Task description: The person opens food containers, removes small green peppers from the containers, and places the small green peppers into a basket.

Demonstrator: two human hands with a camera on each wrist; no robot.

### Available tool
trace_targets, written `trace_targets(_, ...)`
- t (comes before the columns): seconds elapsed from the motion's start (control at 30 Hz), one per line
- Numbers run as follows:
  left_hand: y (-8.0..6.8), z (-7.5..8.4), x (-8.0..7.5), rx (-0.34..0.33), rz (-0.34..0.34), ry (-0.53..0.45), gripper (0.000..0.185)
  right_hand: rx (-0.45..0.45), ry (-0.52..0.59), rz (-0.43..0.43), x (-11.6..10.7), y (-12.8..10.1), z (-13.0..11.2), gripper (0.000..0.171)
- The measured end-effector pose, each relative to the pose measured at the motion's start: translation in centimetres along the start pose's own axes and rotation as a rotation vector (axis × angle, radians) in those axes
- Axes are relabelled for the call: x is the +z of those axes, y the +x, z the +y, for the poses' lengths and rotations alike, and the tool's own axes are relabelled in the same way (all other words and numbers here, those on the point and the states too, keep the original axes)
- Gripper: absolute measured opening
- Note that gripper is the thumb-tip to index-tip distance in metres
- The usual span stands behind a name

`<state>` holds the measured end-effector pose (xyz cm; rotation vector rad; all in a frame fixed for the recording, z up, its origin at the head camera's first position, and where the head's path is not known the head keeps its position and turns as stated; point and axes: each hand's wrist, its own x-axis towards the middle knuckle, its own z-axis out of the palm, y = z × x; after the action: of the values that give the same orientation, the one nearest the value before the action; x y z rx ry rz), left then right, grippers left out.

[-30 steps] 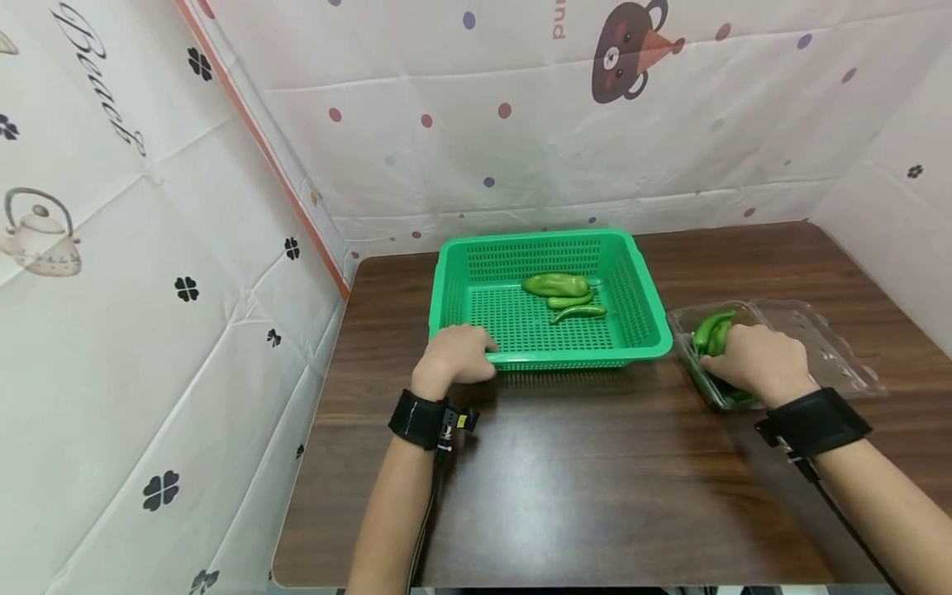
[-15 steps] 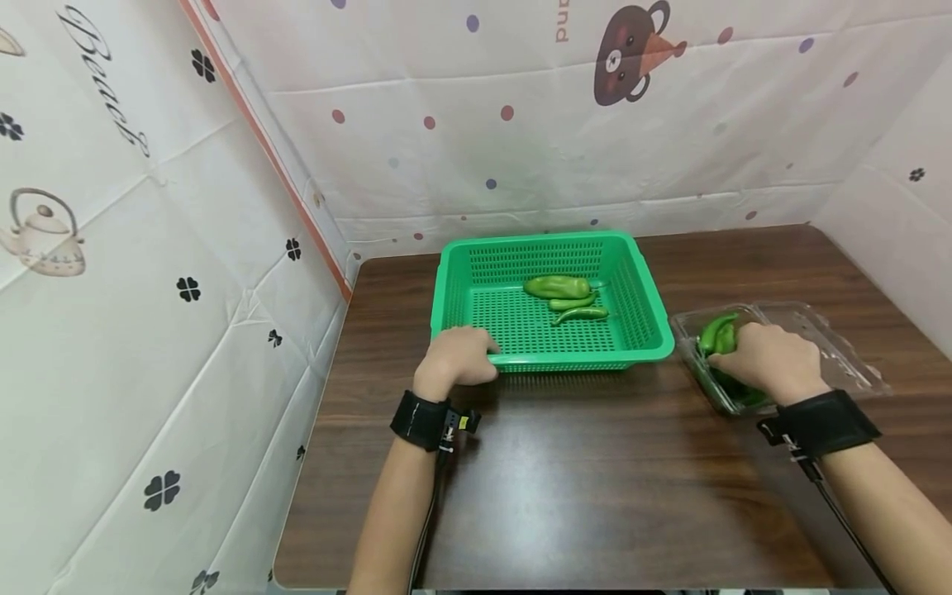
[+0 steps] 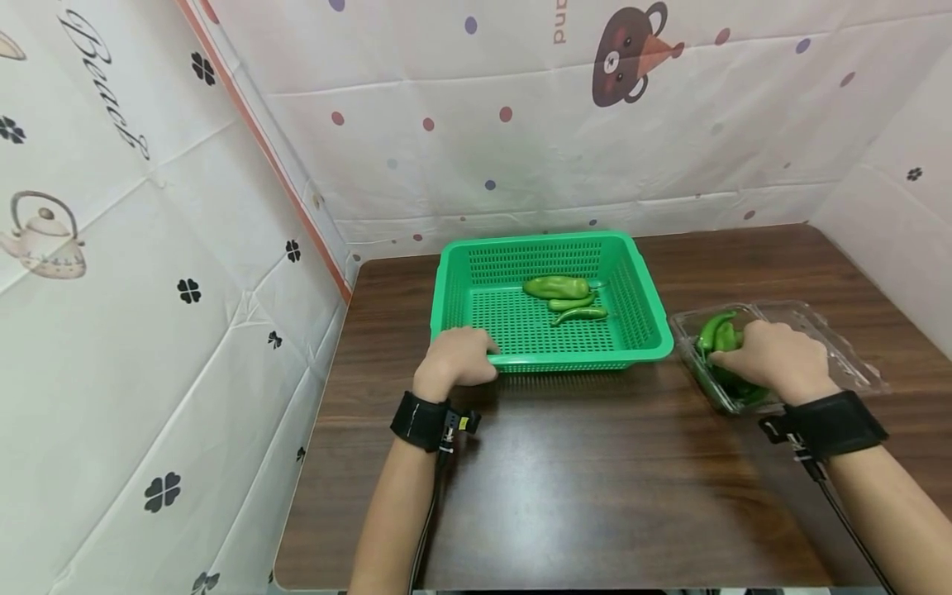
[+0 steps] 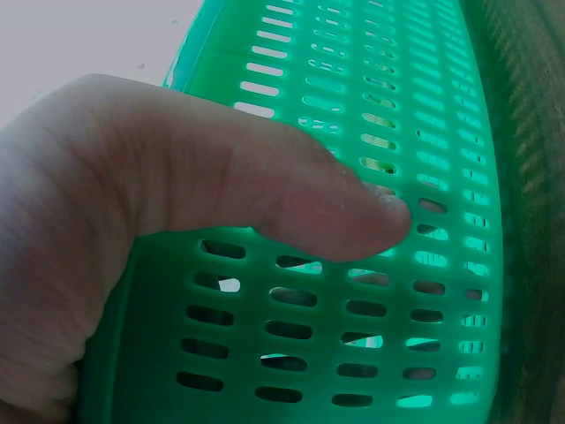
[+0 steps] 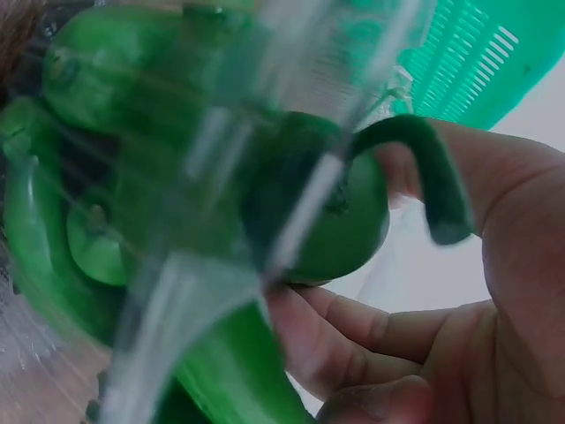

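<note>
My left hand (image 3: 457, 355) grips the front left rim of a green plastic basket (image 3: 573, 361). Its thumb (image 4: 335, 208) lies along the slotted outer wall in the left wrist view. Inside the basket lie one thick green pepper (image 3: 556, 287) and two thin ones, the lower (image 3: 580, 315) slightly curved. At the right, my right hand (image 3: 783, 360) reaches into a clear plastic clamshell box (image 3: 702, 380). In the right wrist view its thumb and fingers pinch a green pepper (image 5: 353, 216) with a bent stem. Several more green peppers (image 5: 35, 221) fill the box, partly behind its clear wall.
The box's clear lid (image 3: 844, 351) lies folded back to the right on the brown wooden table (image 3: 595, 479). Patterned white sheeting (image 3: 416, 157) stands behind the table and along its sides. Each wrist wears a black strap (image 3: 420, 421) with a cable.
My right hand has shifted slightly right within the clear box, uncovering a little more of the peppers at its left. The left hand and the basket have stayed put.
</note>
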<state>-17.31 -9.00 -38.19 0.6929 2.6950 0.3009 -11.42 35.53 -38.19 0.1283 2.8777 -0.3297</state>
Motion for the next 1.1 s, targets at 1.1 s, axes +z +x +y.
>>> trace_targets(1.1,0.2,-0.1,0.2,-0.002,0.006,-0.007,0.054,0.018,-0.05,0.072,1.4,1.1,-0.3,0.05)
